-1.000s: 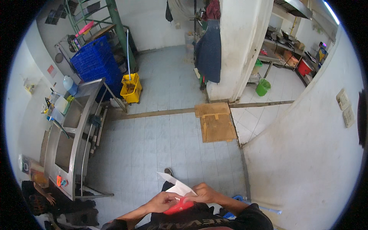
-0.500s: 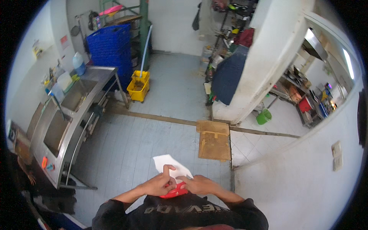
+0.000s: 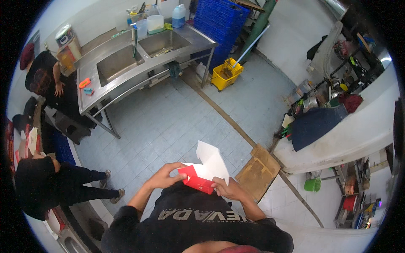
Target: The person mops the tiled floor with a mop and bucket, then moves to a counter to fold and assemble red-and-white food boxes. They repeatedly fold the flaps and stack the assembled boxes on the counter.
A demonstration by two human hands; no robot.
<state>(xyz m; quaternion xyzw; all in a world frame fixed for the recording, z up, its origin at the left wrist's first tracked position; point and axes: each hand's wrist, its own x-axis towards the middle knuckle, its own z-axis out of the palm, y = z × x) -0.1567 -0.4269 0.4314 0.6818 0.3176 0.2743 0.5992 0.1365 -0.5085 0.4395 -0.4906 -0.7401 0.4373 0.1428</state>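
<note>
**Carton Partly Folded at Chest Height**

Behind stood a steel double sink [image 3: 126,63] and a yellow mop bucket [image 3: 225,76]. The red-and-white carton blank [image 3: 204,170] was held before the person's chest, over the tiled floor, white flaps standing open, apparently only half formed. The left hand [image 3: 162,179] and right hand [image 3: 228,189] each pinched its red lower edge.

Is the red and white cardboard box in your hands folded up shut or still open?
Open. The red and white cardboard box has its white flaps standing up spread above the red body, gripped by the left hand and right hand.
</note>
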